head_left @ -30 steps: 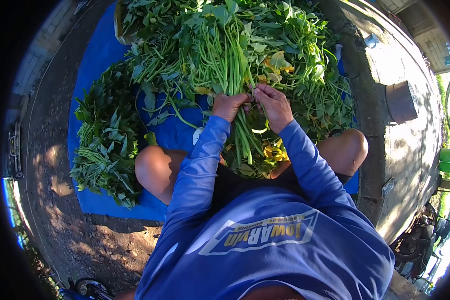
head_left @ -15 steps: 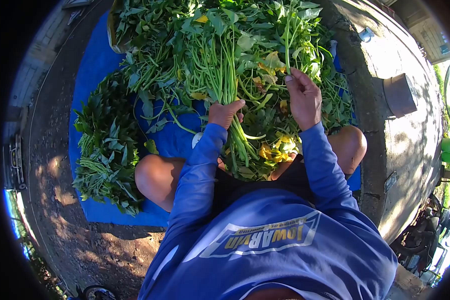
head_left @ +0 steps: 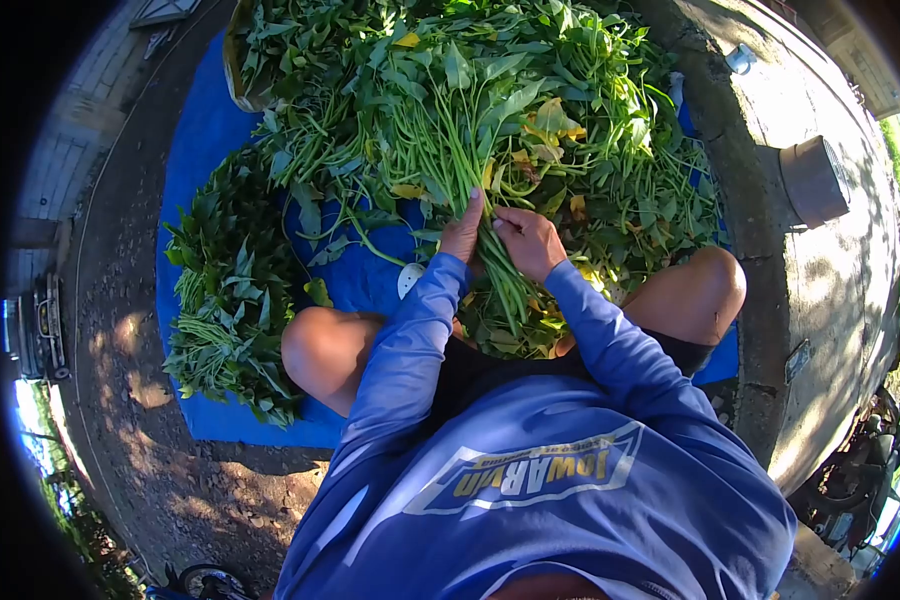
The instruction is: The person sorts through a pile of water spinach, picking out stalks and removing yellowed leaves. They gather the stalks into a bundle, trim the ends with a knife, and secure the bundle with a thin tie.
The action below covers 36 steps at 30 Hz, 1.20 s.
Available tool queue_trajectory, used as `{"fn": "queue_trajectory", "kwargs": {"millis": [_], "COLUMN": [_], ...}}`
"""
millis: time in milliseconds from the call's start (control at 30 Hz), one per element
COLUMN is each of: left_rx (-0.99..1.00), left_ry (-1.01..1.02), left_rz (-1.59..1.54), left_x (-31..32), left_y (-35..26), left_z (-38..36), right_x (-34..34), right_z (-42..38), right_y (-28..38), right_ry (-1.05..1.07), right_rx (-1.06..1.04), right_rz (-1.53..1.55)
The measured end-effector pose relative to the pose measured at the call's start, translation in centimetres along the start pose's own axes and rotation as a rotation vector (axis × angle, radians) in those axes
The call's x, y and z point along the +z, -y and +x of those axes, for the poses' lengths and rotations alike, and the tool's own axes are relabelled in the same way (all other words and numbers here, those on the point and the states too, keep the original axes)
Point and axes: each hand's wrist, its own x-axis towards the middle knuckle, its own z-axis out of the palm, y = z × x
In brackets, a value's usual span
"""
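Note:
My left hand [head_left: 461,236] is closed around a bunch of water spinach [head_left: 448,140], its thumb lying along the long green stems. The leafy tops point away from me, and the cut ends come out below the hand, over my lap. Against the right side of the bunch, my right hand [head_left: 532,244] has its fingertips pinched on a stem at the bunch's edge; part of that stem is hidden by the fingers. A large loose pile of water spinach [head_left: 620,120] spreads beyond both hands, with yellowed leaves [head_left: 555,122] among it.
Stacked bundles of greens [head_left: 232,275] lie left on the blue tarp [head_left: 355,285]. A white perforated disc [head_left: 409,280] sits near my left forearm. On the concrete ledge [head_left: 790,290] at right stand a brown cylindrical container [head_left: 815,182] and a light-blue cup [head_left: 741,59].
My right hand has come down and left, bringing its single stem from the pile's right side to the bunch. My left hand's grip stays, its thumb now pointing more upward.

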Motion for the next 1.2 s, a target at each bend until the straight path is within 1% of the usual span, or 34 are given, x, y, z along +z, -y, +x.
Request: {"fn": "queue_trajectory", "kwargs": {"millis": [67, 100, 200, 233, 333, 367, 467, 500, 600, 633, 667, 733, 833, 900, 933, 967, 1067, 1100, 1200], "left_rx": [0.307, 0.302, 0.145, 0.279, 0.416, 0.281, 0.110, 0.021, -0.001, -0.012, -0.052, -0.052, 0.233, 0.053, -0.038, -0.165, 0.026, 0.196, 0.391], "left_ry": [-0.182, -0.237, -0.279, -0.359, -0.297, -0.263, -0.284, -0.294, -0.108, -0.094, 0.032, -0.018, -0.269, -0.142, -0.081, -0.033, -0.082, -0.192, -0.316], "left_rz": [0.197, 0.218, 0.256, 0.186, 0.102, 0.163, 0.067, 0.073, -0.155, -0.195, -0.284, -0.197, -0.001, 0.035, 0.054, 0.041, 0.012, 0.074, 0.257], "left_x": [0.4, 0.8, 1.9, 3.1, 1.7, 1.1, -0.2, -1.0, -1.9, -2.1, -0.7, -3.0, -0.7, -3.3, -4.6, -4.9, -4.4, -2.6, -0.7], "left_y": [0.7, 0.8, -0.2, -0.3, 1.1, 0.9, 1.1, 1.4, 2.6, 2.9, 1.8, 3.0, 2.1, 3.2, 3.2, 2.1, 1.8, 1.1, -1.6], "left_z": [0.5, 0.3, -0.9, -2.0, 0.0, 0.2, 1.6, 2.4, 3.7, 4.0, 2.3, 4.1, 1.6, 4.4, 5.6, 5.8, 5.4, 3.5, 1.7], "right_x": [0.3, 0.6, 1.2, 1.3, 1.4, 1.5, 1.7, 1.9, 2.1, 2.1, 2.4, 2.8, 3.0, 2.9, 2.8, 2.8, 3.6, 4.0, 4.7], "right_z": [0.0, -0.1, -0.3, -0.1, 0.3, 0.7, 0.7, 0.6, 0.2, 0.2, 0.2, 0.1, 0.4, 0.4, 0.3, 0.1, -0.2, -0.2, -1.1], "right_y": [0.2, 0.2, 0.5, 0.9, 1.5, 1.3, 1.0, 1.4, 2.8, 3.1, 3.0, 3.2, 2.9, 2.8, 2.8, 2.8, 2.9, 2.7, 3.0], "right_ry": [0.024, 0.014, 0.034, 0.041, 0.067, 0.081, 0.070, 0.059, 0.036, 0.046, 0.031, 0.020, 0.032, 0.060, 0.075, 0.075, 0.054, 0.027, -0.032], "right_rx": [0.042, -0.002, -0.069, -0.059, -0.046, -0.055, -0.052, -0.046, -0.019, -0.031, -0.035, -0.013, 0.015, 0.061, 0.084, 0.066, 0.011, -0.029, -0.018], "right_rz": [0.014, -0.032, -0.074, -0.078, -0.113, -0.146, -0.179, -0.176, -0.191, -0.197, -0.198, -0.166, -0.177, -0.128, -0.101, -0.049, 0.082, 0.066, 0.216]}}
